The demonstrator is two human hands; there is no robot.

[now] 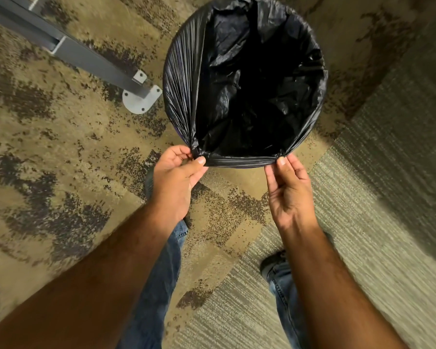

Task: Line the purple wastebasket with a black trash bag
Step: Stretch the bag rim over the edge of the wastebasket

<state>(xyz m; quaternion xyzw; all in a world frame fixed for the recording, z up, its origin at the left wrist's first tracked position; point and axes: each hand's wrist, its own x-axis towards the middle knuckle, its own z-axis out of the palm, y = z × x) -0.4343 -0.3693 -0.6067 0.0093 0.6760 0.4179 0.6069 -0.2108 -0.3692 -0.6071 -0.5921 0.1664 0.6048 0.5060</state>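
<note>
A black trash bag (247,79) hangs inside a round wastebasket on the floor, its edge folded over the rim all around. The basket itself is nearly hidden; only a sliver of purple (177,129) shows low on the left side. My left hand (178,177) pinches a gathered bunch of the bag at the near left of the rim. My right hand (287,190) has thumb and fingers closed on the bag's edge at the near right of the rim.
A grey metal table leg (86,56) with a white floor plate (141,99) stands just left of the basket. Patterned brown and grey carpet (350,222) covers the floor. My jeans and shoes are below my hands.
</note>
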